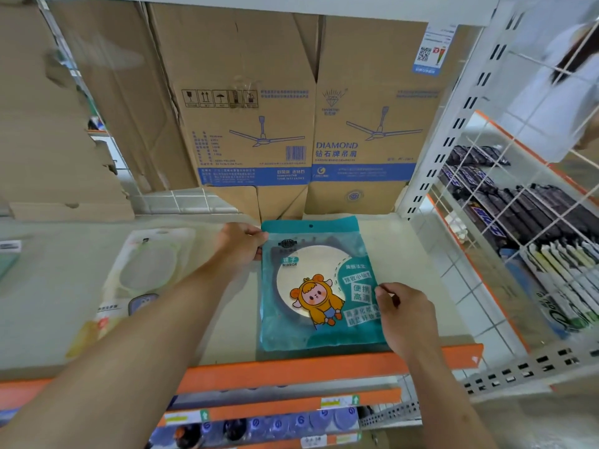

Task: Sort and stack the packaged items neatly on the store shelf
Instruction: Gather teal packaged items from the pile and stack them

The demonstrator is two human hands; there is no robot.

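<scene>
The teal mirror package (321,286) lay flat, printed face up, on the shelf (398,254), toward its right end. Its long axis ran front to back, with the bottom edge just behind the orange front lip (291,367) and the hang-hole end pointing at the cardboard cartons (311,124) along the back. It sat between the two hands, which held it on a diagonal. The left hand (241,244) reached in to the far left corner, its fingers curled over that edge in what looked like a pinch, though the underside of the grip was hidden. The right hand (405,315) was at the near half of the right edge, thumb and fingertips closed on the margin of the bag. Both hands touched the package, so neither needed to travel to it. The opposed corners gave a hold suited to turning or sliding the bag about its middle. A pale package (146,270), blurred but apparently a similar flat item, lay to the left on the same shelf, clear of the teal one and on the left hand's side. If the teal package was to be stacked there, the move would likely run leftward across the shelf, led by the left hand. The wire divider (479,222) stood close to the right and left little room that way.
</scene>
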